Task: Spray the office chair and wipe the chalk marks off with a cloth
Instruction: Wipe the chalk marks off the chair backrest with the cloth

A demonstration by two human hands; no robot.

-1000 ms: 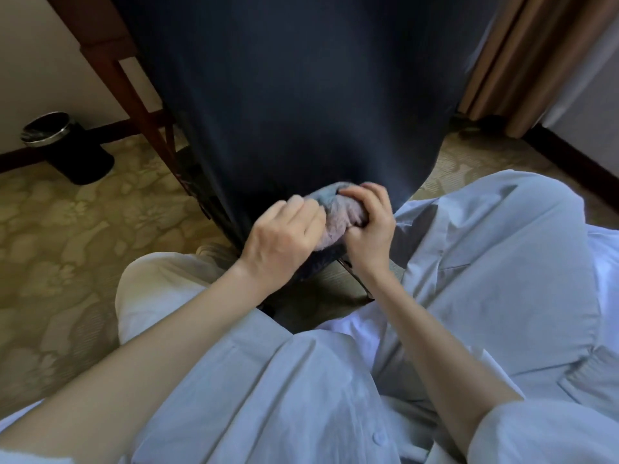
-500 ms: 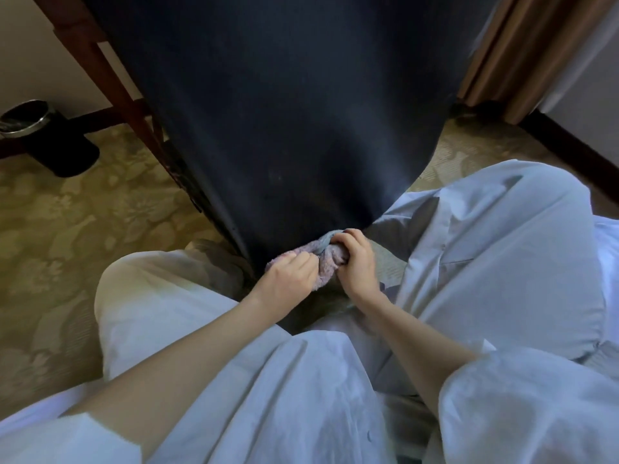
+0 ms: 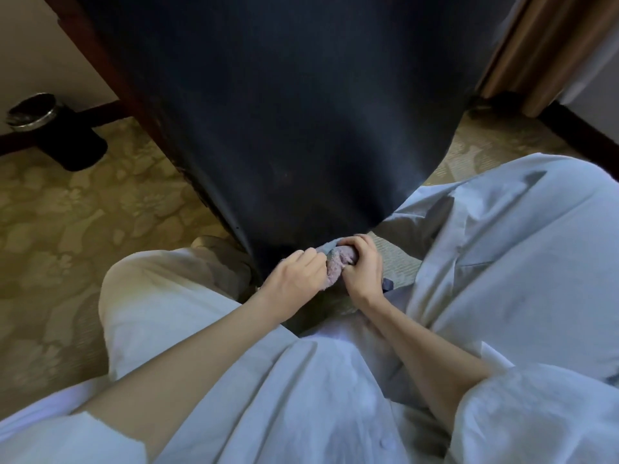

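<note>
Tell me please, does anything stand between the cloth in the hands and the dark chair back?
Nothing visible does. The left hand and right hand both grip the cloth right at the lower edge of the chair back, with no object between them.

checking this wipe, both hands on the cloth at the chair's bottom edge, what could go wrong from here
1. The cloth is bunched tight between the left hand and right hand, so little of it may meet the chair back; chalk could smear rather than lift.
2. They work at the chair's bottom edge, so the cloth might slip off it.
3. The pale clothing lies close by and could pick up dust.
</note>
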